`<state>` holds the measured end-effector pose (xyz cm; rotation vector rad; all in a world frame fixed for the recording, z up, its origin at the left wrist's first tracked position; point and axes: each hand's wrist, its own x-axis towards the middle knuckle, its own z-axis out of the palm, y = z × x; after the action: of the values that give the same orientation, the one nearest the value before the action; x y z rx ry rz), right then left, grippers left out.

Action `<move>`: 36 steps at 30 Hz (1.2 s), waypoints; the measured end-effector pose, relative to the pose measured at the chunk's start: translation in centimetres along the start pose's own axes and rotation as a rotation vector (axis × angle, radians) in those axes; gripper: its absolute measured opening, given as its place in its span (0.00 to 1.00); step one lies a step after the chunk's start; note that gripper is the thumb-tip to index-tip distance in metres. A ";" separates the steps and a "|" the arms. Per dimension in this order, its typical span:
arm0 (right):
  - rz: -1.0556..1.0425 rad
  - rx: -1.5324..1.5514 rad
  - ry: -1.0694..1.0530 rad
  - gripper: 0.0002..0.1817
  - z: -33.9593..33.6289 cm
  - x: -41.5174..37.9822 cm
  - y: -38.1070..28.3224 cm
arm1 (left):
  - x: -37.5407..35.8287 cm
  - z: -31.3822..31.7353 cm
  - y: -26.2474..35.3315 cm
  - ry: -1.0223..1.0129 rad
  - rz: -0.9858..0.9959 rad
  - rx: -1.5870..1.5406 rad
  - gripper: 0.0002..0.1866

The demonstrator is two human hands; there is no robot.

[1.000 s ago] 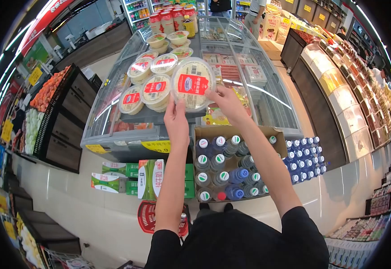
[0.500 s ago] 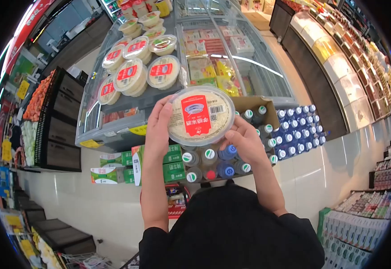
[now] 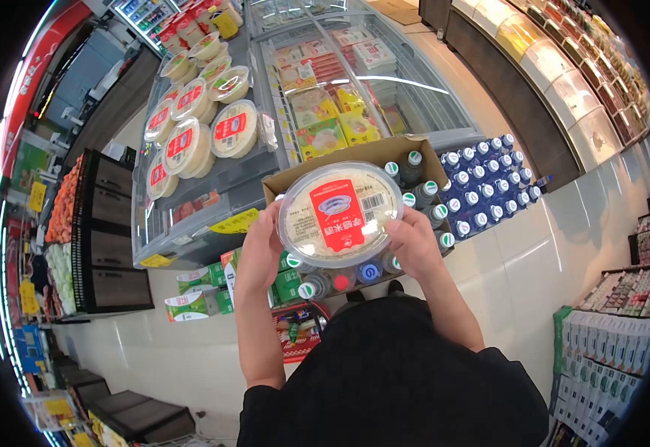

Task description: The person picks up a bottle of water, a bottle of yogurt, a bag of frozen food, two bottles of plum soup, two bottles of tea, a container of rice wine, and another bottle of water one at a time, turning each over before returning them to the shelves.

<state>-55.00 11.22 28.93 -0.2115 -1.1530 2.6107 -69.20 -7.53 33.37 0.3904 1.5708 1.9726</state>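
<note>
A round, clear-lidded rice wine tub [image 3: 338, 214] with a red label and a barcode faces up towards me in the middle of the head view. Its left rim is gripped by my left hand [image 3: 260, 252], while my right hand [image 3: 416, 242] grips the right rim, the thumb lying on the lid's edge. The fingers beneath the tub are mostly hidden. Behind it, more tubs of the same kind [image 3: 233, 130] stand in stacks on the chest freezer [image 3: 228, 179]. Directly below the held tub is a cardboard box of bottles [image 3: 340, 155], partly covered by it.
Blue-capped water bottles [image 3: 480, 197] stand in packs at the right. Green and white milk cartons [image 3: 191, 305] are at the lower left, near a red shopping basket [image 3: 295, 352] by my feet. A produce stand [image 3: 109, 246] is further left, bulk food bins [image 3: 541, 74] upper right.
Both hands have brought the tub slightly lower and nearer to me. My right hand has shifted up along the rim. The view has turned, so the freezer appears further left.
</note>
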 end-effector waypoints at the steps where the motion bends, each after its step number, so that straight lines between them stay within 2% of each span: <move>1: 0.000 0.005 0.008 0.22 -0.2 0.0 -0.2 | -0.2 -0.4 -0.3 -0.080 -0.037 -0.034 0.25; 2: 0.006 -0.021 0.018 0.21 -0.5 0.0 -0.4 | -0.4 -0.6 -0.7 -0.161 -0.075 -0.069 0.26; 5: -0.007 -0.067 0.119 0.20 -0.8 0.0 -0.7 | -0.8 -0.4 -2.2 -0.197 -0.180 -0.061 0.28; 7: 0.089 -0.185 -0.011 0.19 -2.3 0.3 -0.7 | -0.8 0.4 -2.9 -0.224 -0.245 -0.036 0.28; 9: 0.111 -0.189 0.012 0.18 -2.5 0.6 -0.9 | -1.4 0.7 -3.8 -0.242 -0.323 -0.007 0.27; 11: 0.304 -0.329 -0.117 0.18 -3.1 1.0 -1.3 | -1.8 0.7 -4.8 -0.356 -0.395 0.018 0.26; 12: 0.299 -0.327 -0.150 0.21 -3.6 1.1 -1.1 | -2.3 0.9 -5.7 -0.280 -0.391 -0.116 0.23; 13: 0.298 -0.329 -0.145 0.21 -3.5 0.9 -1.2 | -2.6 1.4 -6.0 -0.285 -0.392 -0.118 0.23; 15: 0.204 -0.183 -0.078 0.27 -2.4 0.4 -1.7 | -3.5 2.2 -6.3 -0.179 -0.294 -0.338 0.22; 16: 0.165 -0.259 -0.118 0.31 -3.4 0.2 -0.9 | -3.7 2.7 -6.0 -0.120 -0.228 -0.383 0.20; 17: 0.170 -0.260 -0.124 0.31 -3.2 -0.3 -0.6 | -3.9 3.0 -6.1 -0.113 -0.225 -0.386 0.20; 18: 0.085 -0.273 -0.187 0.29 -2.9 -1.0 -0.3 | -4.0 3.2 -6.1 -0.061 -0.157 -0.317 0.23; 20: 0.095 -0.237 -0.322 0.24 -2.7 -2.0 -0.4 | -4.3 3.3 -7.1 0.027 -0.058 -0.290 0.26; 21: 0.094 -0.237 -0.328 0.24 -2.2 -2.1 -0.1 | -4.5 3.6 -7.2 0.030 -0.053 -0.289 0.26; 23: 0.071 -0.251 -0.068 0.23 -1.0 -2.2 0.8 | -4.8 4.1 -7.4 0.009 -0.037 -0.316 0.26; 30: 0.004 -0.308 -0.021 0.20 -1.1 -2.0 -0.2 | -5.3 4.5 -8.6 -0.077 -0.095 -0.351 0.27; 36: 0.035 -0.329 -0.001 0.19 -1.3 -2.0 -0.2 | -5.7 5.0 -8.3 -0.061 -0.098 -0.313 0.28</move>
<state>-52.73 11.67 28.25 -0.2984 -1.5876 2.4350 -59.73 -5.90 27.51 0.2386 1.1938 2.0652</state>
